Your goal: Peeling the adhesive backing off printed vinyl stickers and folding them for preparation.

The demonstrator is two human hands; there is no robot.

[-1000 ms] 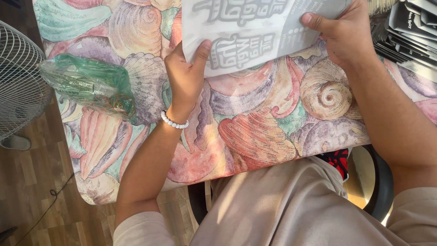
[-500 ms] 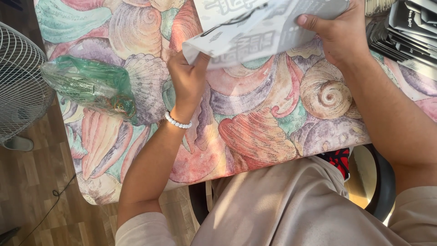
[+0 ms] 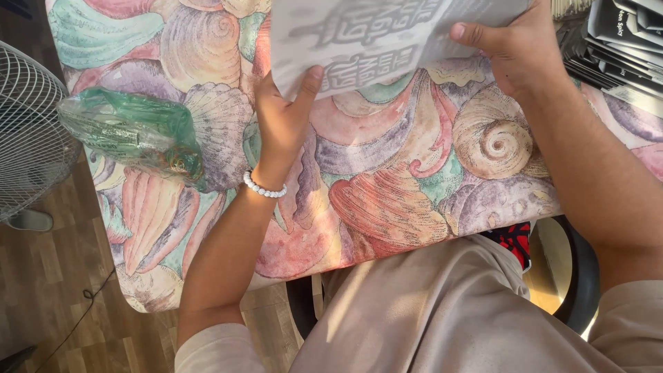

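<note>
I hold a large sheet of white paper (image 3: 373, 34) with grey print over a table covered by a shell-patterned cloth (image 3: 387, 186). My left hand (image 3: 286, 114) grips the sheet's lower left corner, thumb on top; a white bead bracelet (image 3: 262, 188) circles that wrist. My right hand (image 3: 507, 48) pinches the sheet's right edge, thumb on the paper. The sheet's top runs out of view.
A crumpled green plastic bag (image 3: 135, 131) lies on the cloth at the left. A white fan's grille (image 3: 27, 138) stands beyond the table's left edge over wood flooring. Dark printed booklets (image 3: 621, 41) are stacked at the top right. My lap fills the bottom.
The sheet was flat, then tilted and folded away half a second ago; now it lies flat again toward me. Both hands keep their grip.
</note>
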